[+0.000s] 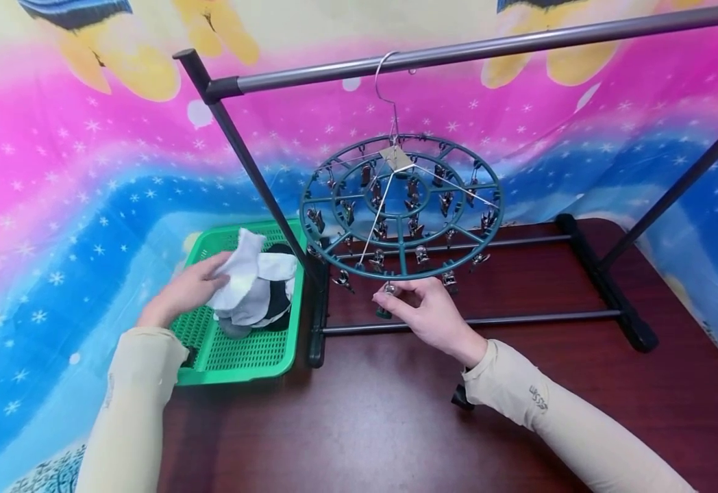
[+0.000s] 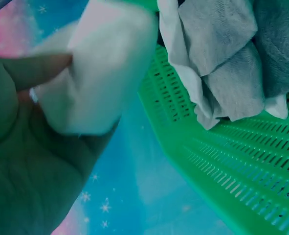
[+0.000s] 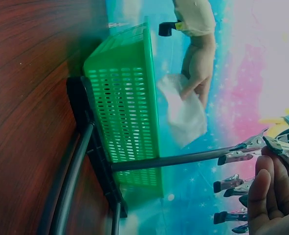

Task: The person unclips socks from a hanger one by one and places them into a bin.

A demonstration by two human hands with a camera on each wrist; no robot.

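Observation:
In the head view my left hand (image 1: 188, 293) is over the green basket (image 1: 238, 373), holding a white sock (image 1: 239, 279) between thumb and fingers. The left wrist view shows the sock (image 2: 102, 73) raised beside the basket, slightly blurred. More socks, grey (image 2: 232, 54), white and black, lie heaped in the basket. My right hand (image 1: 438, 320) is at the near edge of a round green clip hanger (image 1: 403, 267). Its thumb and fingers pinch one metal clip (image 1: 386, 301) with dark tips. In the right wrist view that clip (image 3: 283, 149) sits at the fingertips.
By its wire hook the hanger hangs from the grey top bar (image 1: 310, 74) of a rack. Many other clips dangle around its rings. The rack's black foot (image 1: 317, 335) stands between basket and hanger on the dark red table (image 1: 334, 424). A patterned cloth (image 1: 38, 239) covers the wall behind.

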